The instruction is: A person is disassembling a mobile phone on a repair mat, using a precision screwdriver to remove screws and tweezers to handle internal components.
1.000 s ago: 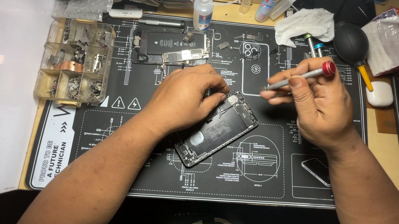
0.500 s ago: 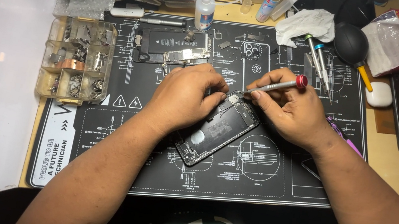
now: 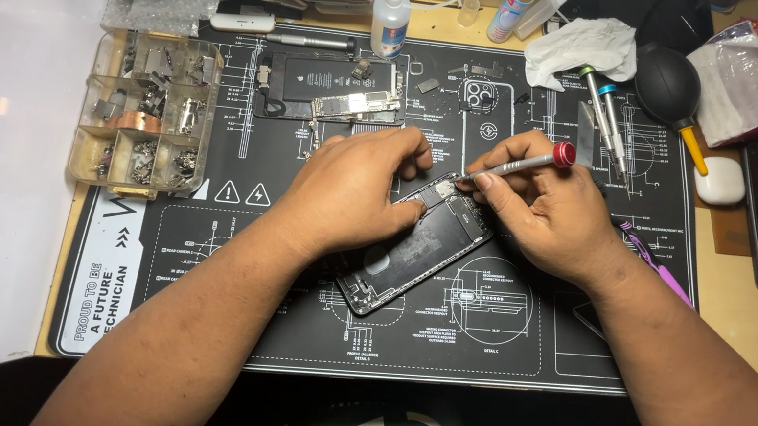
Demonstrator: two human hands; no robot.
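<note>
A black repair mat [image 3: 187, 315] printed with white diagrams covers most of the table [image 3: 746, 344]. At its middle lies an opened phone chassis [image 3: 413, 252], tilted diagonally, its top end toward the upper right. The left hand [image 3: 353, 190] rests over the chassis's upper left edge, fingers curled down onto it and pinning it to the mat. The right hand [image 3: 547, 212] grasps a slim screwdriver with a red cap [image 3: 519, 166], its tip touching the top end of the chassis. On the mat's left edge sits a clear compartment box of small parts [image 3: 146, 111]. Above the hands lie a black battery [image 3: 318, 81] and a logic board [image 3: 354, 106], just beside each other.
</note>
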